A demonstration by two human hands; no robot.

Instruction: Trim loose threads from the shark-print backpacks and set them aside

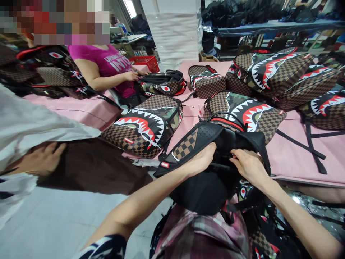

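Observation:
A black backpack (205, 190) with a brown checkered patch on its strap side rests across my lap, against the pink table's edge. My left hand (201, 160) is closed on its near upper edge, the fingertips partly hidden inside the black fabric. Opposite it, my right hand (250, 167) pinches at the bag's dark opening, thumb and forefinger together. A small dark piece shows at those fingertips, too small to name. Just beyond lies a checkered backpack (265, 124) with a red-and-white shark mouth, its black handle loop near the bag I hold.
Another shark-mouth backpack (140, 126) lies left on the pink table (291, 158); several more are piled right. Across the table, a person in a magenta shirt (114, 66) handles a backpack (161, 82). Another person's hand (40, 160) rests on brown fabric (99, 167) at left.

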